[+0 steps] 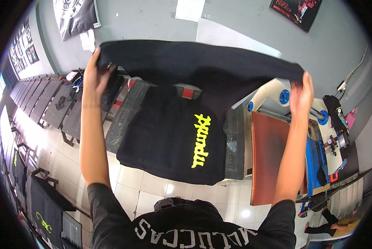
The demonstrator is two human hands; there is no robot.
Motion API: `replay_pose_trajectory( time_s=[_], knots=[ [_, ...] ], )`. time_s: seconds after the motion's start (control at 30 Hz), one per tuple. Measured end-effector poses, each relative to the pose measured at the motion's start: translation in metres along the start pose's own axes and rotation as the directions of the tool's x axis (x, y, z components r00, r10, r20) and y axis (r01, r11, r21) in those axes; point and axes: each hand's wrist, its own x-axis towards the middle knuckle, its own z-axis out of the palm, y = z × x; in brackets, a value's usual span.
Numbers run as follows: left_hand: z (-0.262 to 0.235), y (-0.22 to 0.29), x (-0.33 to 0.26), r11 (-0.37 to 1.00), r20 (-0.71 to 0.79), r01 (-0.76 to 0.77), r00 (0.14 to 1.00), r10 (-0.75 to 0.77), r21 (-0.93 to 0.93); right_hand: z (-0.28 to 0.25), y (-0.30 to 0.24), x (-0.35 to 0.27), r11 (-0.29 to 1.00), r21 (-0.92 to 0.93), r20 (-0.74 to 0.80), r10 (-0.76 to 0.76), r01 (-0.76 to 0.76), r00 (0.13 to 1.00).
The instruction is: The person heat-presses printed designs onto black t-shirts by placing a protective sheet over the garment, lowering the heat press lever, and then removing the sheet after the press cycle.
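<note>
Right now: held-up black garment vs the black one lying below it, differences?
The held garment is stretched in the air between the left hand and right hand; the printed shirt lies flat on a platen. The held garment shows plain black; the printed shirt bears yellow lettering. Both are black fabric.

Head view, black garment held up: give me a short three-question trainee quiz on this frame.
1. True or false: both hands grip the black garment stretched between them.
2. What colour is the print on the black shirt lying on the platen below? A) white B) yellow C) red
3. On which side of the person is the heat press with the reddish-brown pad?

Key: 1 true: the left hand and the right hand each hold an end. 2 B. 3 the right.
</note>
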Motion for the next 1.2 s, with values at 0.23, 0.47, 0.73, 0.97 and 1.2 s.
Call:
replay_pose_trajectory(
  time_s=[0.23, 0.47, 0.73, 0.97, 1.2],
  knots=[
    [-0.128, -0.010, -0.137, 0.965, -0.077, 0.163, 0.986, -0.151, 0.204, -0.025, 0.002, -0.207, 0.975, -0.130, -0.230, 0.145, -0.179, 0.962],
    [-0.257, -0.086, -0.211, 0.692, -0.280, 0.554, 0.832, -0.478, 0.463, -0.075, 0.099, -0.420, 0.726, -0.078, -0.594, 0.516, -0.683, 0.617],
    [-0.344, -0.127, -0.250, 0.525, -0.465, 0.692, 0.722, -0.513, 0.496, -0.093, 0.142, -0.500, 0.511, -0.148, -0.551, 0.669, -0.847, 0.499],
    [-0.372, -0.126, -0.266, 0.459, -0.489, 0.709, 0.703, -0.516, 0.535, -0.092, 0.133, -0.518, 0.459, -0.200, -0.516, 0.702, -0.866, 0.491],
    [-0.373, -0.133, -0.272, 0.383, -0.527, 0.719, 0.689, -0.498, 0.579, -0.100, 0.137, -0.533, 0.349, -0.282, -0.509, 0.735, -0.894, 0.447]
  ],
)
